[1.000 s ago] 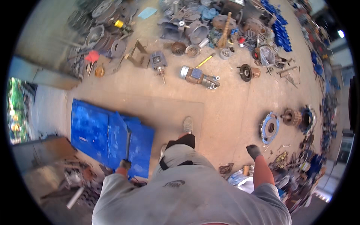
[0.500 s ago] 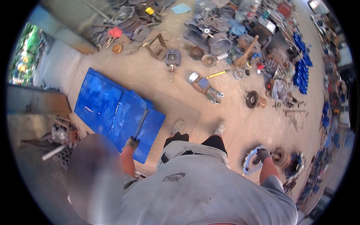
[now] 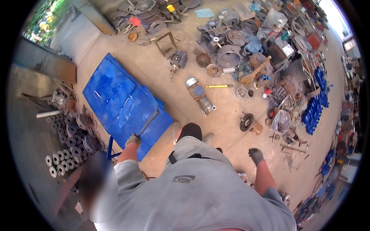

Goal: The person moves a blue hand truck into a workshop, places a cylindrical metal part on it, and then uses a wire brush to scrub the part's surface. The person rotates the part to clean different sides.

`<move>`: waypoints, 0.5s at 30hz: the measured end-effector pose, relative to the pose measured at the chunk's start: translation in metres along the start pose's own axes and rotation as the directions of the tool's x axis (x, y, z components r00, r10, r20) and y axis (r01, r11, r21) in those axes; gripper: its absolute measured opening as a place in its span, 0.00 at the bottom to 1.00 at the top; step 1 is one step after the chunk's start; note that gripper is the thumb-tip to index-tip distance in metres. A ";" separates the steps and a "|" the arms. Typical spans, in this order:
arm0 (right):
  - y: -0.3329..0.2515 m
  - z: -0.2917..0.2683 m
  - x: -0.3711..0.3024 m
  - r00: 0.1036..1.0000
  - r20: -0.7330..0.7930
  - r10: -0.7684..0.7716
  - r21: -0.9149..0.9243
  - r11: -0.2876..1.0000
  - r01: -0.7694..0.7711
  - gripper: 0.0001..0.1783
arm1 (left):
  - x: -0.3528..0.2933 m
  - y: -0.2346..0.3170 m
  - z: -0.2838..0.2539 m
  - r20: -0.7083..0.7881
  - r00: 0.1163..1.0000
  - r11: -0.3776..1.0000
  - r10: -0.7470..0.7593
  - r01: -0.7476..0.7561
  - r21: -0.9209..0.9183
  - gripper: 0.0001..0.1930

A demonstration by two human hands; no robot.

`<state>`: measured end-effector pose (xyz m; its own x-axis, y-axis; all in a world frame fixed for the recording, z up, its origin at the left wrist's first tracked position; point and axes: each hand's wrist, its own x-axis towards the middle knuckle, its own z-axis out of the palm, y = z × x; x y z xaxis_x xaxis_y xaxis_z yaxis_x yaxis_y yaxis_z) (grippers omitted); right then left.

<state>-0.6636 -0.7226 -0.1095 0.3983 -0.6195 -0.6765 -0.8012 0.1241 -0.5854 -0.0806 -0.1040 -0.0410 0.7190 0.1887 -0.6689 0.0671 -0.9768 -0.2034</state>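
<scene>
My left hand [image 3: 133, 140], in a grey glove, is at the near side of a large blue metal bench-like thing [image 3: 111, 96], at the end of a dark seam in its top. I cannot tell whether its fingers grip the edge or only lie there. My right hand [image 3: 256, 154], also gloved, hangs over the concrete floor on my right. Its fingers are loosely bent and somewhat apart, and nothing shows in it. Ahead of me a rusty geared motor [image 3: 200, 96] lies on the floor, with a yellow-handled tool [image 3: 218, 86] beyond it.
A big heap of metal parts [image 3: 235, 42] spreads ahead to the right, with a straw broom [image 3: 256, 71] in it. Several blue castings [image 3: 316, 104] lie at the right. A rusty hub [image 3: 252, 124] stands nearer. Stacked metal rings [image 3: 63, 163] and other parts sit left of the blue bench.
My body has turned and the view has shifted. My right hand has left the toothed ring part's place in view and is over bare floor. My left hand stays by the blue bench.
</scene>
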 end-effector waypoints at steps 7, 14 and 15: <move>0.121 -0.088 0.008 0.819 0.152 0.553 0.037 0.825 -0.563 0.16 | -0.069 0.075 0.054 0.075 0.997 0.995 -0.002 -0.006 0.099 0.24; 0.090 -0.088 0.085 0.949 0.302 0.093 -0.629 0.768 0.125 0.17 | -0.064 0.149 0.083 0.089 0.884 0.811 0.459 -0.376 -0.448 0.36; 0.088 -0.123 0.070 0.955 0.297 -0.010 -0.711 0.666 0.228 0.18 | -0.092 0.235 0.031 0.051 0.809 0.717 0.585 -0.487 -0.498 0.37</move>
<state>-0.7611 -0.8503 -0.1534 0.5205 -0.3625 -0.7731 -0.7601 -0.6092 -0.2261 -0.1521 -0.3475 -0.0496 0.5857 -0.4139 -0.6969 0.0425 -0.8430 0.5363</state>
